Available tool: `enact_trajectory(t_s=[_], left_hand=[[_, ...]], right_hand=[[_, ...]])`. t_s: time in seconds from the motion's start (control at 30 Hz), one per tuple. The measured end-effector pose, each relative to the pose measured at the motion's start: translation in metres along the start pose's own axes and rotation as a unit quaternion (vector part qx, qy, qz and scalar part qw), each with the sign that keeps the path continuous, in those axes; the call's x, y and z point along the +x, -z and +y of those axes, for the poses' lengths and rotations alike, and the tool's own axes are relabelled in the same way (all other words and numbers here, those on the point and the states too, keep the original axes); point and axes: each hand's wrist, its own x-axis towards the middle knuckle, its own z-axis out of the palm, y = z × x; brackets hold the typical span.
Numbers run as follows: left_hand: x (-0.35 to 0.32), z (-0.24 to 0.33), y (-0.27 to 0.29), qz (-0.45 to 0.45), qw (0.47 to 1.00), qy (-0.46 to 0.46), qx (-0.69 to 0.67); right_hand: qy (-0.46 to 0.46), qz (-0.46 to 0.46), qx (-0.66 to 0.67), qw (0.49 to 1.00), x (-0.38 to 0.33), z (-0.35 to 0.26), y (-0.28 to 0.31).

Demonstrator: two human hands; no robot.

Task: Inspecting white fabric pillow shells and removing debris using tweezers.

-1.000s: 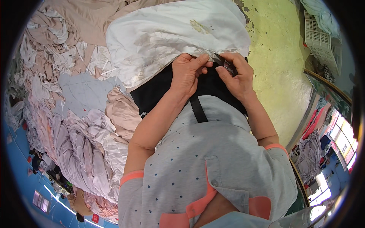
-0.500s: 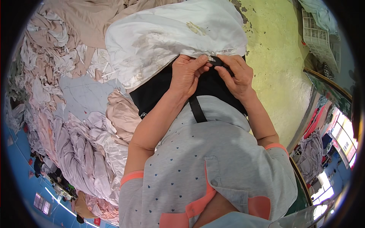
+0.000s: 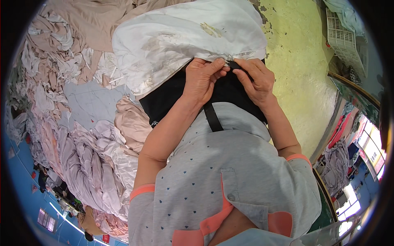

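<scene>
Watching from the head, we find the white cloth (image 3: 184, 30) at twelve o'clock, its edge apparently mid-work, nothing looking finished. The left hand (image 3: 201, 80) pinches that edge in its fingers; the right hand's (image 3: 256, 80) grasp a black tool (image 3: 234, 65) at one o'clock, lying flatter than a second ago.

The big cloth (image 3: 184, 30) lies over the pants (image 3: 166, 98), in front of the person. The left hand (image 3: 201, 80) is at the cloth's near edge. The right hand (image 3: 256, 82) is just beside it, with a small tool (image 3: 234, 65) between its thumb and finger. Piles of cloth (image 3: 86, 164) lie all along the left side. The floor (image 3: 301, 86) is on the right. Past it, far off to the right, is a basket (image 3: 340, 35) with a cloth piece (image 3: 349, 16) on top.
</scene>
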Motion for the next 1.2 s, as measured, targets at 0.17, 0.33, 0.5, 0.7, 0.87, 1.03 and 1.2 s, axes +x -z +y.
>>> enact_trajectory(t_s=[0.17, 0.33, 0.5, 0.7, 0.87, 1.03, 1.2], left_hand=[[0.0, 0.001, 0.0, -0.01, 1.0, 0.006, 0.005], [0.001, 0.0, 0.002, -0.013, 1.0, 0.007, 0.01], [0.003, 0.0, 0.004, -0.007, 1.0, 0.011, 0.011], [0.003, -0.002, 0.004, -0.012, 1.0, -0.009, 0.013], [0.002, -0.002, 0.003, -0.03, 0.999, -0.027, 0.006], [0.002, -0.004, 0.009, -0.033, 0.999, -0.014, 0.008], [0.006, -0.006, 0.016, 0.003, 1.0, -0.025, -0.004]], right_hand=[[-0.006, -0.001, -0.001, 1.0, 0.0, 0.0, 0.0], [-0.008, 0.003, 0.007, 1.0, 0.0, -0.001, 0.0], [-0.018, 0.04, 0.032, 0.999, 0.0, 0.001, 0.0], [-0.063, 0.04, 0.068, 0.995, 0.008, -0.01, -0.003], [-0.027, 0.001, 0.067, 0.997, 0.014, -0.011, -0.013], [-0.068, 0.03, 0.057, 0.996, 0.011, -0.008, -0.014], [-0.096, -0.122, 0.202, 0.967, 0.007, -0.013, 0.009]])
